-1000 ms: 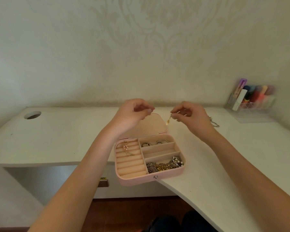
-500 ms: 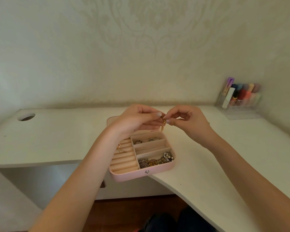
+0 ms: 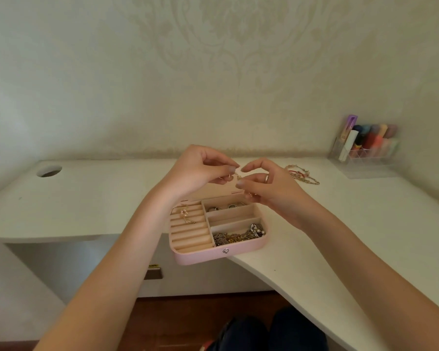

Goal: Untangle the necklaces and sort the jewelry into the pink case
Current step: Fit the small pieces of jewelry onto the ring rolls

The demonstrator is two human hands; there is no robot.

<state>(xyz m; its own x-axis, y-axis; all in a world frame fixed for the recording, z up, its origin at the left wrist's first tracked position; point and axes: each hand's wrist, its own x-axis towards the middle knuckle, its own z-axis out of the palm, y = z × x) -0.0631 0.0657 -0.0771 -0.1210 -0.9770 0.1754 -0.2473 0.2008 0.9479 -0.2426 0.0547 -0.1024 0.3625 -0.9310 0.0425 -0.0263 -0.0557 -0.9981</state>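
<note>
2 hands (image 3: 236,177) pinching 1 gold chain (image 3: 238,176), 1 pink case (image 3: 217,228) w/ 2 rings (image 3: 226,207)

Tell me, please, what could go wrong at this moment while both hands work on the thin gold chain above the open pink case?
1. The left hand and right hand pinch the thin gold chain close together; pulling apart may tighten a knot or snap it.
2. The pink case overhangs the desk edge; a bump could tip it off.
3. If dropped, the chain may fall into the chain pile and tangle again.

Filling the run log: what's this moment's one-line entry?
left hand: pinching gold chain | right hand: pinching same | pink case: open
</note>
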